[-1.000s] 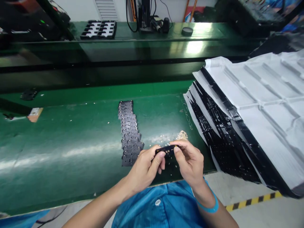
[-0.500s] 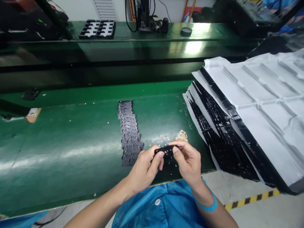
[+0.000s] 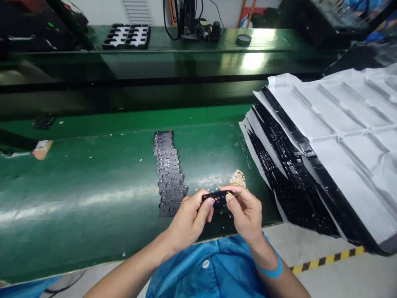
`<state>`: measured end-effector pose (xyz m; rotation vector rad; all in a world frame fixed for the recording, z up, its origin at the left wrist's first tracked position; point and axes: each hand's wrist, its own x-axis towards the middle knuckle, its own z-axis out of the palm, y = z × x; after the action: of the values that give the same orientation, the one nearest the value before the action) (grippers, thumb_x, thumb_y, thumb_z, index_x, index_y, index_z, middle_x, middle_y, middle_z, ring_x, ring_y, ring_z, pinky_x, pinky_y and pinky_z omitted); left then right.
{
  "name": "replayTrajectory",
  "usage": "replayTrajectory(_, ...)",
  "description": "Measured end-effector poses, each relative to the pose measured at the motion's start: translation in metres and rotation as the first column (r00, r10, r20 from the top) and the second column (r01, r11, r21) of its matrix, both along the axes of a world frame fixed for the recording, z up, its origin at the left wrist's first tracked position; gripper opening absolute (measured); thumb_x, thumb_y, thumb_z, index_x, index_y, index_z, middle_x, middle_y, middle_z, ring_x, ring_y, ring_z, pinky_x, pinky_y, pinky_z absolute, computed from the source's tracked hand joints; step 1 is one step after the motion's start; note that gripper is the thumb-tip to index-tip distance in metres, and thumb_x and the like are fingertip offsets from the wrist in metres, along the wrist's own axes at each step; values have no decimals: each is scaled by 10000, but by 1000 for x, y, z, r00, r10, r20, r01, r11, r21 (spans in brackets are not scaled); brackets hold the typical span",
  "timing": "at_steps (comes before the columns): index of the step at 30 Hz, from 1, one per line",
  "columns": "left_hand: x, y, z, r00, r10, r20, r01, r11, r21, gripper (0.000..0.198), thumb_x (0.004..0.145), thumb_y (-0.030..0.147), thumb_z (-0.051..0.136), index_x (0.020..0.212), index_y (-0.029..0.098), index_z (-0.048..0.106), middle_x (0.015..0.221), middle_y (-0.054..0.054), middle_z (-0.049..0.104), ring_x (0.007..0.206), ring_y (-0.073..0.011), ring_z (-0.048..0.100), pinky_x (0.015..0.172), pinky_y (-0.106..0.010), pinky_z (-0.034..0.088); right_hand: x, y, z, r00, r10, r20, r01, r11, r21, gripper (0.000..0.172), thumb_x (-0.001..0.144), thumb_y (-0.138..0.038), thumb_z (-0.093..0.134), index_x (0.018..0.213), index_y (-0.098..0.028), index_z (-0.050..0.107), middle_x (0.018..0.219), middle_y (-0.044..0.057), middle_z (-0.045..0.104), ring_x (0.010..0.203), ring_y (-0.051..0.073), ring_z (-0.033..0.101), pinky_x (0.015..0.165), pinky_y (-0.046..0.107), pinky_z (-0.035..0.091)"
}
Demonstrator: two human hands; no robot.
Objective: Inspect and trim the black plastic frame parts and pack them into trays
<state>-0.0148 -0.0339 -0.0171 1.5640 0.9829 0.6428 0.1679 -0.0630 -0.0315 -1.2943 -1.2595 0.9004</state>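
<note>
Between my two hands is a small black plastic part (image 3: 218, 198) with yellowish spots near its ends, held just above the bench's front edge. My left hand (image 3: 194, 215) pinches its left end between thumb and fingers. The right end is gripped by my right hand (image 3: 246, 209), thumb pressed on the near face. Just beyond my right hand lies a pile of tiny beige pieces (image 3: 238, 177), with several more scattered around it. An overlapping row of flat black plastic parts (image 3: 169, 165) runs away from me, left of my hands.
Tall stacked black trays with white sheets (image 3: 350, 111) lean over the bench's right side. On the back ledge are a black tray with pale slots (image 3: 127, 36) and a round black disc (image 3: 243, 40). A small dark part (image 3: 43, 121) lies far left on the green bench (image 3: 93, 198).
Both hands keep the same grip on the black plastic part, in almost the same place. The view has shifted very slightly.
</note>
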Motion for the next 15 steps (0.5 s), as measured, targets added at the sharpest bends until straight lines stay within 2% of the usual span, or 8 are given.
replayTrajectory(8, -1, -1, -1, 1000, -12, -14, 12, 1000, 13, 377, 1134, 438, 398, 840, 216, 479, 664, 45, 510, 566, -122, 475, 589, -262, 351, -2, 0, -5, 999, -38, -6, 38, 999, -9, 198, 1045, -319, 622, 1003, -195, 771, 851, 40, 729, 618, 146, 640, 573, 262, 551)
replayTrajectory(15, 0, 1, 3, 998, -33, -57, 37, 996, 81, 330, 1129, 368, 394, 844, 219, 471, 689, 46, 498, 595, -128, 471, 601, -262, 339, -1, 1, -5, 998, -34, -49, 33, 999, -18, 174, 1039, -289, 623, 968, -194, 751, 853, 32, 736, 605, 132, 631, 570, 249, 537)
